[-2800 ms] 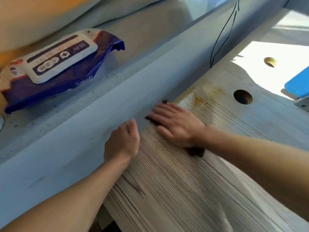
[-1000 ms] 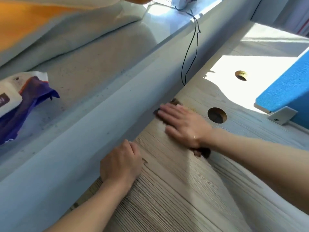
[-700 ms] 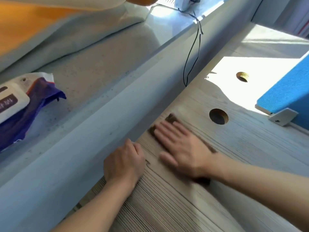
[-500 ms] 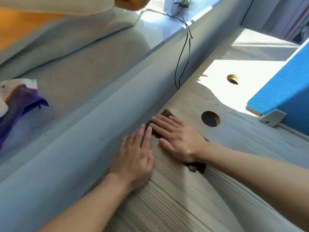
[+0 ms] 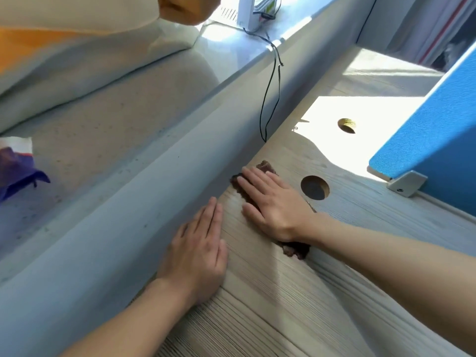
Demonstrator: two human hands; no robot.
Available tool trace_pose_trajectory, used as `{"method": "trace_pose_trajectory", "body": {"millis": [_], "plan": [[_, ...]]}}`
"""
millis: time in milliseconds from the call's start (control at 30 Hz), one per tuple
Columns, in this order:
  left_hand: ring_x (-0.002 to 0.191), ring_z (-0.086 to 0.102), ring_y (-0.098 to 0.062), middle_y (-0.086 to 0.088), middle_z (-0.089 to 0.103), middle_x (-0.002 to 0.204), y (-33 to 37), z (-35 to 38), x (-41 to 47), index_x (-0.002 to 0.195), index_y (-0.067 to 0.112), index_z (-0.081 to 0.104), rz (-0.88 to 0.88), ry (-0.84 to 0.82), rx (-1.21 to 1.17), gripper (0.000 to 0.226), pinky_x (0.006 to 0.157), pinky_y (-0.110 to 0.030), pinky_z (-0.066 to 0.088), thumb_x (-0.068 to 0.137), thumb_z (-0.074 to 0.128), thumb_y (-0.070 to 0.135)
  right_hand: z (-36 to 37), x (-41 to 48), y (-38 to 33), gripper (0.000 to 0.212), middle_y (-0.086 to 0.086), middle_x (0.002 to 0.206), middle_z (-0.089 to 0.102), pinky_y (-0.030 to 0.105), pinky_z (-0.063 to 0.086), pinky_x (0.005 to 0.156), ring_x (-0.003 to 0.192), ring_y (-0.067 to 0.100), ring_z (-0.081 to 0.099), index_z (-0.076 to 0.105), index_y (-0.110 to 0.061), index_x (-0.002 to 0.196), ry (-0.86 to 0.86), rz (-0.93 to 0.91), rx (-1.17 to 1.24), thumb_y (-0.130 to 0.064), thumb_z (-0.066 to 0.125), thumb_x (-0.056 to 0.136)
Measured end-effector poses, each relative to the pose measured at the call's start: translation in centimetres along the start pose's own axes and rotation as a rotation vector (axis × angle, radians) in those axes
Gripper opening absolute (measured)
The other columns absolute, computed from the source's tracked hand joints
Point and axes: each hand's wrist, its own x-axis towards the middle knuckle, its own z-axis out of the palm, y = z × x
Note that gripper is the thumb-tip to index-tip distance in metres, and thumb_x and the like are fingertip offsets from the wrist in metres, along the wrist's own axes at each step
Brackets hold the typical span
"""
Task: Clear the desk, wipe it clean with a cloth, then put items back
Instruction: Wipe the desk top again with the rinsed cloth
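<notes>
**Bench** (image 5: 283, 300): pale wood-grain top, far edge butted against a grey ledge (image 5: 128, 202). A blue partition (image 5: 438, 140) stands at the right, well apart from both hands.

**Left hand** (image 5: 198, 253): flat on the bench beside the ledge, fingers straight and together. The grip is spread and holds nothing.

**Right hand** (image 5: 273, 204): also flat, with no finger curled. The grip pins the dark cloth (image 5: 296, 249) to the bench by palm pressure alone. The cloth shows beyond my fingertips and behind my wrist, close against the ledge seam.

**Cable hole** (image 5: 314, 188): just beside my right hand.

**Black cable** (image 5: 260, 119): hangs down the ledge to the bench edge, near the cloth.

**Assessment:** wiping stage, under way.

**Hazards:**
- With nothing pinched, a fast stroke could bunch the cloth or let it slide out.
- A stroke to the right could drag a corner into the hole.
- A stroke along the seam could snag the cable.
</notes>
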Motion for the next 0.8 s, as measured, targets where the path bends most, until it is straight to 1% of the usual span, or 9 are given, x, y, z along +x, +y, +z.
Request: {"method": "trace_pose_trajectory", "body": {"millis": [133, 200, 267, 333, 500, 567, 667, 700, 800], "plan": [[0.152, 0.0, -0.01, 0.006, -0.018, 0.164, 0.1, 0.1, -0.1, 0.158, 0.02, -0.012, 0.001, 0.003, -0.002, 0.078, 0.122, -0.032, 0.008, 0.085, -0.004, 0.049, -1.1, 4.3, 5.4, 0.066, 0.008, 0.153, 0.032, 0.045, 0.02, 0.12, 0.143, 0.028, 0.027, 0.032, -0.011, 0.148, 0.16, 0.438, 0.005, -0.052, 0.013, 0.1], [0.152, -0.001, -0.009, 0.006, -0.018, 0.164, 0.1, 0.2, -0.1, 0.158, 0.02, -0.012, 0.009, 0.003, -0.009, 0.079, 0.122, -0.031, 0.006, 0.085, -0.005, 0.05, -0.9, 5.0, 6.4, 0.069, 0.012, 0.163, 0.016, 0.045, 0.008, 0.124, 0.15, 0.027, 0.012, 0.021, -0.009, 0.155, 0.127, 0.647, 0.042, -0.051, 0.012, 0.1], [0.152, -0.001, -0.01, 0.005, -0.018, 0.165, -0.1, 0.2, 0.0, 0.158, 0.02, -0.011, 0.007, 0.002, -0.006, 0.079, 0.123, -0.032, 0.008, 0.085, -0.006, 0.05, -0.4, 5.0, 5.5, 0.072, 0.011, 0.166, 0.002, 0.044, 0.0, 0.124, 0.153, 0.026, -0.001, 0.011, -0.009, 0.158, 0.119, 0.747, 0.067, -0.051, 0.009, 0.1], [0.152, -0.002, -0.011, 0.004, -0.018, 0.165, -0.2, 0.3, 0.1, 0.158, 0.019, -0.012, 0.009, -0.007, 0.006, 0.078, 0.124, -0.035, 0.01, 0.086, -0.005, 0.049, -0.4, 3.6, 3.5, 0.073, 0.011, 0.167, 0.001, 0.045, 0.0, 0.124, 0.153, 0.024, -0.003, 0.011, -0.009, 0.158, 0.115, 0.64, 0.077, -0.053, 0.007, 0.099], [0.152, 0.002, -0.013, 0.004, -0.017, 0.165, 0.0, 0.1, 0.2, 0.158, 0.02, -0.011, -0.007, -0.021, 0.011, 0.073, 0.123, -0.036, 0.012, 0.092, 0.003, 0.046, -0.3, -2.9, -0.4, 0.07, -0.001, 0.166, -0.008, 0.034, -0.005, 0.124, 0.152, 0.011, -0.014, 0.0, -0.02, 0.159, -0.041, 0.086, -0.037, -0.059, 0.004, 0.101], [0.152, 0.001, -0.013, 0.005, -0.018, 0.165, 0.0, 0.0, 0.2, 0.158, 0.021, -0.013, -0.016, -0.026, -0.001, 0.072, 0.122, -0.035, 0.01, 0.093, 0.007, 0.045, -0.7, -2.4, 0.7, 0.068, -0.002, 0.166, -0.01, 0.036, -0.004, 0.124, 0.151, 0.011, -0.014, -0.003, -0.022, 0.159, -0.074, 0.057, -0.057, -0.058, 0.002, 0.101], [0.152, 0.002, -0.013, 0.006, -0.018, 0.165, 0.0, 0.1, 0.2, 0.158, 0.021, -0.012, -0.015, -0.035, 0.003, 0.072, 0.123, -0.037, 0.011, 0.093, 0.007, 0.045, -1.2, -0.4, 1.7, 0.071, 0.001, 0.166, -0.011, 0.039, -0.006, 0.124, 0.152, 0.013, -0.013, -0.003, -0.019, 0.159, -0.046, 0.286, -0.012, -0.059, 0.002, 0.101], [0.152, 0.002, -0.013, 0.006, -0.017, 0.165, -0.1, 0.1, 0.2, 0.158, 0.02, -0.011, -0.015, -0.035, 0.013, 0.072, 0.123, -0.037, 0.013, 0.093, 0.007, 0.045, -1.0, -0.2, 1.0, 0.072, 0.002, 0.166, -0.011, 0.039, -0.006, 0.124, 0.152, 0.015, -0.013, -0.003, -0.018, 0.159, -0.045, 0.298, -0.008, -0.06, 0.004, 0.101], [0.152, 0.004, -0.014, 0.004, -0.014, 0.166, -0.1, 0.0, 0.3, 0.158, 0.019, -0.008, -0.018, -0.033, 0.027, 0.072, 0.122, -0.037, 0.014, 0.094, 0.009, 0.045, -0.5, -2.5, -2.2, 0.072, 0.001, 0.165, -0.012, 0.038, -0.006, 0.124, 0.152, 0.015, -0.014, -0.002, -0.018, 0.159, -0.072, 0.056, 0.004, -0.06, 0.007, 0.101]]}}
